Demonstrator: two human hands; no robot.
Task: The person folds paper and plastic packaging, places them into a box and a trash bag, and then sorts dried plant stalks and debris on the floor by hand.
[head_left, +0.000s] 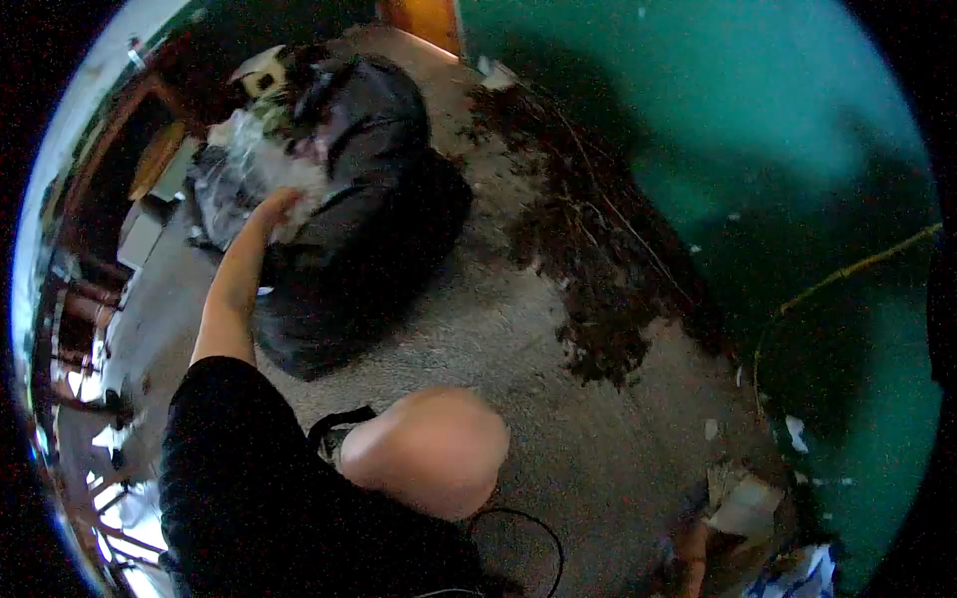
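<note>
My left hand point(279, 206) reaches to the open top of a large black bag point(364, 214), against crumpled clear plastic point(254, 149) and other mixed waste. Motion blur hides its fingers, so its grip cannot be made out. At the lower right, my right hand point(690, 548) is low near the floor beside a pale piece of cardboard or paper point(746, 505). It is dark and smeared, and its fingers are not clear. White and blue crumpled material point(802, 573) lies to the right of it.
Dark, stringy debris point(588, 239) runs along the green wall point(758, 90). A yellowish cord point(857, 267) hangs on the wall. My bent knee point(429, 448) is over the rough floor point(478, 324), with a thin black cable point(558, 548) nearby. Furniture-like shapes stand at the left.
</note>
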